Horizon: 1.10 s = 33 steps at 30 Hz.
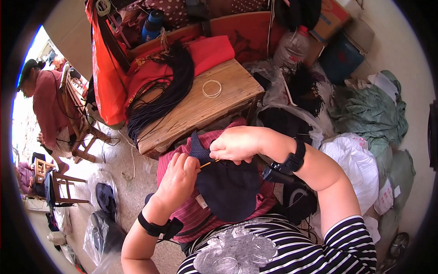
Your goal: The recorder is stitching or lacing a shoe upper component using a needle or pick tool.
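A dark navy cap-like piece of fabric point(228, 187) lies on my lap over a red striped cloth point(191, 219). My left hand point(179, 178) grips its left edge with curled fingers. My right hand point(238, 144) pinches the fabric's top corner from the right, just above a thin yellowish stick or needle point(206, 163) that shows between the two hands. Which hand holds that stick I cannot tell. Both wrists wear black straps.
A low wooden table point(200, 109) ahead carries a bundle of black cords point(164, 96), a pale ring point(211, 88) and red cloth point(207, 52). White and green bags point(365, 137) pile at the right. A person point(45, 105) stands by wooden chairs at the left.
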{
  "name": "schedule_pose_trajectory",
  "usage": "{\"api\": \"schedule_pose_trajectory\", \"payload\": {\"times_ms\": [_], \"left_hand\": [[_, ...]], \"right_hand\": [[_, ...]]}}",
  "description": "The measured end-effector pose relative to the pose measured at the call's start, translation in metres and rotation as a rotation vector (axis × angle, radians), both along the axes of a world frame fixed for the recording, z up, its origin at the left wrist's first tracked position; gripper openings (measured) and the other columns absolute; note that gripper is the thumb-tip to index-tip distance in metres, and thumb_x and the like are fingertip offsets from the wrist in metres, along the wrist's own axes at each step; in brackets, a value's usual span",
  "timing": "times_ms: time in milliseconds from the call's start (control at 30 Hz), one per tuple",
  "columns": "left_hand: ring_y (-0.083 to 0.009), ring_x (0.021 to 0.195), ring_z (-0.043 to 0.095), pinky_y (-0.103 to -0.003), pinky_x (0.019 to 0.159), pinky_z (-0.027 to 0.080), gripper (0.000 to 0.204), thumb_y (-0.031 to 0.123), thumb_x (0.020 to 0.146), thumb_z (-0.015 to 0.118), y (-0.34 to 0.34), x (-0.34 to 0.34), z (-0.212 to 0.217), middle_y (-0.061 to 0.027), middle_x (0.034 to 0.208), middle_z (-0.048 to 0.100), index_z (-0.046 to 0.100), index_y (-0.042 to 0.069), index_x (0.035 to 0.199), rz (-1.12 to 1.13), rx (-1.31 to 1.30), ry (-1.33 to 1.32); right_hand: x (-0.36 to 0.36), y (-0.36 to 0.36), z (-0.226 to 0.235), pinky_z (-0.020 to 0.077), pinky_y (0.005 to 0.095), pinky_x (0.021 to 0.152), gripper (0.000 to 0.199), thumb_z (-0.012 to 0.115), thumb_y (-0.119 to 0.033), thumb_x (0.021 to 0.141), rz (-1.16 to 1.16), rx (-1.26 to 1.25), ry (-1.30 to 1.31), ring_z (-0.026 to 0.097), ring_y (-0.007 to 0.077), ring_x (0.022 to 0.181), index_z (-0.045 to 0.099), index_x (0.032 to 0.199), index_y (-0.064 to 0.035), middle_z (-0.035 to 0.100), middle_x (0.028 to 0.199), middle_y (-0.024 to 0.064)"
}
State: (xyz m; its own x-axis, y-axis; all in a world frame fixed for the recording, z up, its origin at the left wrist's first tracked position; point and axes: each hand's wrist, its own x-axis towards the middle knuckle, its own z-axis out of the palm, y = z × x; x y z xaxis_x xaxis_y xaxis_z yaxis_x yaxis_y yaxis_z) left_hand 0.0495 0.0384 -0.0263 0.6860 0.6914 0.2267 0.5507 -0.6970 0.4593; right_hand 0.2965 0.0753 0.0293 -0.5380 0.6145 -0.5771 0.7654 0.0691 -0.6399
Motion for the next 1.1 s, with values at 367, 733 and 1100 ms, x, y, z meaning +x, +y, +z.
{"api": "schedule_pose_trajectory", "payload": {"times_ms": [367,733,1100], "left_hand": [[-0.0346,0.074,0.057,-0.044,0.070,0.049,0.023,0.011,0.087,0.074,0.020,0.006,-0.003,-0.0123,0.074,0.058,0.055,0.004,0.076,-0.332,-0.024,-0.073],[-0.0328,0.075,0.058,-0.044,0.070,0.049,0.021,0.010,0.085,0.074,-0.006,-0.020,0.007,-0.0111,0.076,0.060,0.056,0.005,0.076,-0.305,-0.002,0.026],[-0.0391,0.074,0.068,-0.048,0.064,0.052,0.019,0.019,0.097,0.069,-0.018,0.001,0.016,-0.0177,0.078,0.067,0.057,0.004,0.097,0.049,-0.150,0.065]], "right_hand": [[-0.021,0.008,-0.012,0.0556,0.0436,0.068,0.039,0.053,-0.038,0.104,0.304,0.351,-0.147,0.069,0.0277,0.063,0.072,0.088,-0.0078,0.070,0.067,0.0081],[-0.017,-0.006,-0.038,0.0513,0.0348,0.058,0.038,0.052,-0.038,0.105,0.101,0.082,0.114,0.066,0.0153,0.058,0.071,0.088,-0.0093,0.071,0.071,0.0032],[0.063,-0.047,-0.102,0.0522,0.0314,0.074,0.055,0.076,-0.052,0.093,-0.828,0.146,0.439,0.060,0.0122,0.082,0.066,0.104,0.0012,0.066,0.089,0.0050]]}}
